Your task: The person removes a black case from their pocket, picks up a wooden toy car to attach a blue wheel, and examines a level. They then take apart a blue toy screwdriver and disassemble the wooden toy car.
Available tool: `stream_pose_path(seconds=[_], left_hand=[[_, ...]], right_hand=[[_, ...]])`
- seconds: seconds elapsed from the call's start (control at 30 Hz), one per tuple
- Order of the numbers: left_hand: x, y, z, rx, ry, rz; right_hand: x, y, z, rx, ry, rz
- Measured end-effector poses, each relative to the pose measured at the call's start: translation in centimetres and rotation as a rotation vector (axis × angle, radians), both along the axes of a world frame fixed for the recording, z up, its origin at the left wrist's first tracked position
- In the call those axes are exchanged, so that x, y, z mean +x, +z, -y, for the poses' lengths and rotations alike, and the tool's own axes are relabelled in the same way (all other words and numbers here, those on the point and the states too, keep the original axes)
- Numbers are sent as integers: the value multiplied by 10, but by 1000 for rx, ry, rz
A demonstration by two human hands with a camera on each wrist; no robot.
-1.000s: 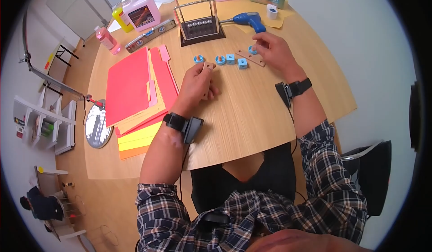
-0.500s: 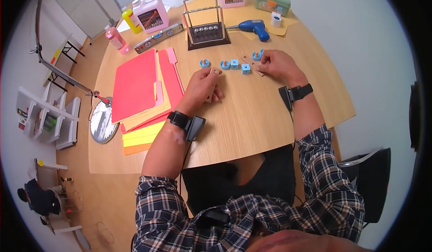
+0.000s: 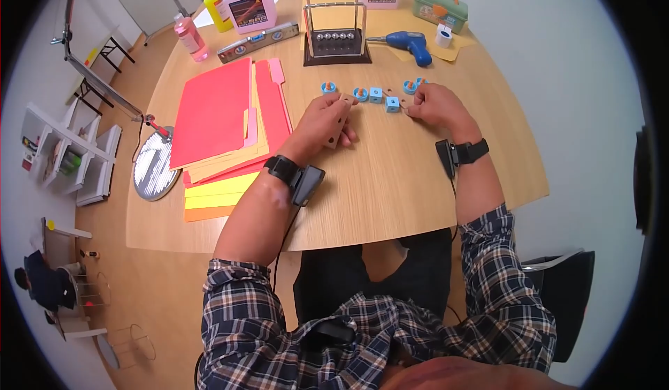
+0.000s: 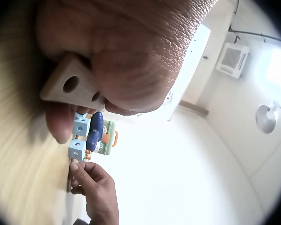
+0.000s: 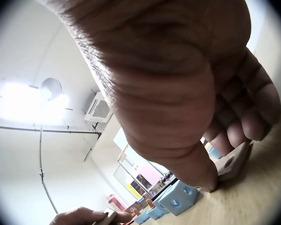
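Observation:
My left hand (image 3: 324, 126) grips a flat wooden strip with round holes (image 4: 71, 85), its thumb on top and fingers beneath. At the right, my right hand (image 3: 437, 105) pinches the near end of a second holed wooden strip (image 5: 232, 161), which lies low along the table behind the blue cubes. Two light-blue cubes with holes (image 3: 392, 104) sit between the hands. Blue round pieces with orange centres stand in a loose row: one (image 3: 328, 88) beyond the left hand, another (image 3: 360, 94) beside the cubes, and a pair (image 3: 410, 87) just past the right fingers.
Red and yellow folders (image 3: 216, 121) lie left of the left hand. Farther back are a Newton's cradle (image 3: 338, 48), a spirit level (image 3: 258, 41), a blue drill-shaped tool (image 3: 411, 41), a tape roll (image 3: 443, 36), a green toolbox (image 3: 440, 8) and pink jugs (image 3: 249, 5).
My right hand has come down from the blue round piece to the second strip's near end and pinches it. The left hand keeps its strip, now turned with its flat face more visible.

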State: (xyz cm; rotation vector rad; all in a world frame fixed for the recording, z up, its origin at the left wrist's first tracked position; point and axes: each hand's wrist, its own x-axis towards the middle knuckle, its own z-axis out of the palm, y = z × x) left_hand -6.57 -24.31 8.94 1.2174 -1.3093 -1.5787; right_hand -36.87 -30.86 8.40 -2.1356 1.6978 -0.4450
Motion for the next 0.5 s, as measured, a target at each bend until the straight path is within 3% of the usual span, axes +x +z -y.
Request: stream_pose_path(seconds=[0.33,0.5], left_hand=[[-1,-14,10,-42,-29,78],[-6,-4,4,-24,1,164]], right_hand=[[-5,-8,11,39,20,78],[-7,-8,10,33,36,122]])
